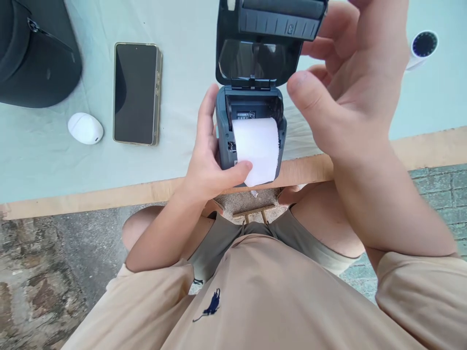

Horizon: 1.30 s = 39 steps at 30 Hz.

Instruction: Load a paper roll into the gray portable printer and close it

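While clamping the small printer [251, 104] in the left hand [206, 160] over the table's [189, 58] edge, laid a thumb on soft, creasable paper [259, 146]. Judged it light, stiff-shelled, best held by its sides. Beyond, held the right hand [352, 90] with thumb and fingers apart beside the raised lid [255, 58]; couldn't see fingertips behind it, or its cropped top.

**Left hand [206, 167] clasped, right hand [359, 92] spread**

The left forearm [166, 233] slants in from eight o'clock. Its forefinger [207, 109] points to twelve, while the left thumb [237, 172] lies between two and three, gripping. The right forearm [386, 204] angles toward eleven, its hand raised at two. The right thumb [310, 93] juts toward ten, apart from the bent fingers [337, 19] (their tips are hidden).
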{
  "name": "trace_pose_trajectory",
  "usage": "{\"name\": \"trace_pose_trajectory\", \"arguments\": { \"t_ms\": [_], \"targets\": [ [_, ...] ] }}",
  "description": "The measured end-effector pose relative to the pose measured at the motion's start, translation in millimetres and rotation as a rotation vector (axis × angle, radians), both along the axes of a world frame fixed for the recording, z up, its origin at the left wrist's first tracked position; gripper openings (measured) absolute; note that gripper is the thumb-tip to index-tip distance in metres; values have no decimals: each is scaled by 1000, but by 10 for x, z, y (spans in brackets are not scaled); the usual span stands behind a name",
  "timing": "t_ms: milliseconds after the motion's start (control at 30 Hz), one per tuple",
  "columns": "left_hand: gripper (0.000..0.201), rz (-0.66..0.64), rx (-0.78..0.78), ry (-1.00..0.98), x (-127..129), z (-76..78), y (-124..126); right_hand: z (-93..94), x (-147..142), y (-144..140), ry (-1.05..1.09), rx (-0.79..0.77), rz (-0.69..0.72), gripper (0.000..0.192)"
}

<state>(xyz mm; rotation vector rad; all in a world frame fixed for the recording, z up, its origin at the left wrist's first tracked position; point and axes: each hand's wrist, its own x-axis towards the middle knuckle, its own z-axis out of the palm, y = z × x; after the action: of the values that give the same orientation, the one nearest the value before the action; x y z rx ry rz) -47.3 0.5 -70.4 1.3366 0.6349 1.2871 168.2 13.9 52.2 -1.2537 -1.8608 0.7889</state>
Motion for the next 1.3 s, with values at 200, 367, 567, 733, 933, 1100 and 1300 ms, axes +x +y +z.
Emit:
{"name": "trace_pose_trajectory", "arguments": {
  "t_ms": [200,367,567,733,933,1100,1300],
  "targets": [
    [129,-46,6,14,-31,76,-6,-21,-42,-5,94,195,-25,18],
    [137,-82,-77,18,-111,1,25,-29,79,42,5,99,226,19],
    [130,-93,-29,-104,-39,-115,72,-40,135,75,-16,-119,408,59],
    [79,12,-197,-103,36,139,-76,-15,59,27,7,-237,406,61],
    [59,5,-228,-63,14,288,-133,-19,14,16,25,-231,416,53],
    [61,-1,-210,-112,24,252,-122,35,-24,-34,-88,-116,389,47],
    [51,-49,-361,-117,44,490,-156,17,-7,-34,-129,-50,381,44]
  ]
}}
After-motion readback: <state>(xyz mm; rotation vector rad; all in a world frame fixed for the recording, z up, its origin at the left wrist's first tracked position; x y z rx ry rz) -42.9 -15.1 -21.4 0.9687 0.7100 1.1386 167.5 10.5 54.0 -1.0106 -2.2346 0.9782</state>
